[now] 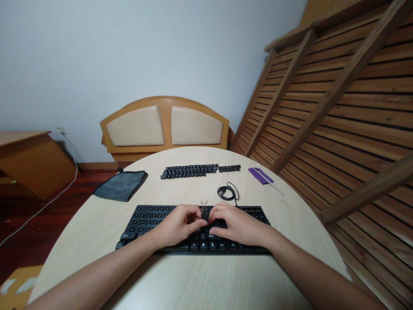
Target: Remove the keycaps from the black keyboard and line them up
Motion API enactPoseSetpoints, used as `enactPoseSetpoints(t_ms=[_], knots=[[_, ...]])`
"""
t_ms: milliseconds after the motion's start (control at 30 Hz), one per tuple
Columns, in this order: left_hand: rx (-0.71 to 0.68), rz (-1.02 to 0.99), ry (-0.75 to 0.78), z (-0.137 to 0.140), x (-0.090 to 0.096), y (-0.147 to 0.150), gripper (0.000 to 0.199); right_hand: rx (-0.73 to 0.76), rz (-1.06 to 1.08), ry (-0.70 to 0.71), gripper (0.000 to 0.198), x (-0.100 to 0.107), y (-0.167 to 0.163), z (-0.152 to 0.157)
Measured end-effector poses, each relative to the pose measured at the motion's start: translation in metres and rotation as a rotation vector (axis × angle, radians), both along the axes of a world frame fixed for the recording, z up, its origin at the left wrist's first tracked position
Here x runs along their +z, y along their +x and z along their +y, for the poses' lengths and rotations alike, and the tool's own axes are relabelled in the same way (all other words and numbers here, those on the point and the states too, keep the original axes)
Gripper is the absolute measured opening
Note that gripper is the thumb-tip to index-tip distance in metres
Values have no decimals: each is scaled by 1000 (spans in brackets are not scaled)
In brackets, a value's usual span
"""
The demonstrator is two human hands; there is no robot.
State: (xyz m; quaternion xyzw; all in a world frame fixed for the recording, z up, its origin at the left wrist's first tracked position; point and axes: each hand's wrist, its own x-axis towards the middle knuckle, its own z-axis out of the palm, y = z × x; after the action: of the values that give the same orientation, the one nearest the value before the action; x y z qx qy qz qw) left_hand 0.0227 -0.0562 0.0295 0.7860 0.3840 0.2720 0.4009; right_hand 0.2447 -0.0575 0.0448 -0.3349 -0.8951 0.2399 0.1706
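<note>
A black keyboard (200, 247) lies across the near part of the table, many of its upper left positions showing bare switches without keycaps. Above its middle, a small black tool with two thin wire prongs (204, 213) stands with the prongs pointing up. My left hand (181, 223) pinches it from the left between thumb and fingers. From the other side, my right hand (228, 220) has its curled fingertips against it, the thumb lower over the keys. Fingers partly hide the tool's lower end.
Rows of loose black keycaps (189, 171) lie farther back on the round table (206, 282). A coiled cable (226, 193) sits behind the keyboard. At left is a dark grey cloth (121, 186); at right, a purple cloth (259, 175) with a thin white stick (274, 186).
</note>
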Motion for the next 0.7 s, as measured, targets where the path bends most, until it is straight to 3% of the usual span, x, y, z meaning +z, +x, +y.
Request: enactPoseSetpoints(t_ms=[233,333,467,700], knots=[[-182,150,303,-1,6,-6,15,-6,-13,9,11,2,-5,-3],[-126,189,349,-2,4,-5,16,-25,-9,17,13,1,-8,-4],[5,114,215,-1,-1,-2,20,-66,-2,20,16,-2,-10,-5],[8,-170,-141,7,-8,1,24,-138,66,2,13,-8,-15,-6]])
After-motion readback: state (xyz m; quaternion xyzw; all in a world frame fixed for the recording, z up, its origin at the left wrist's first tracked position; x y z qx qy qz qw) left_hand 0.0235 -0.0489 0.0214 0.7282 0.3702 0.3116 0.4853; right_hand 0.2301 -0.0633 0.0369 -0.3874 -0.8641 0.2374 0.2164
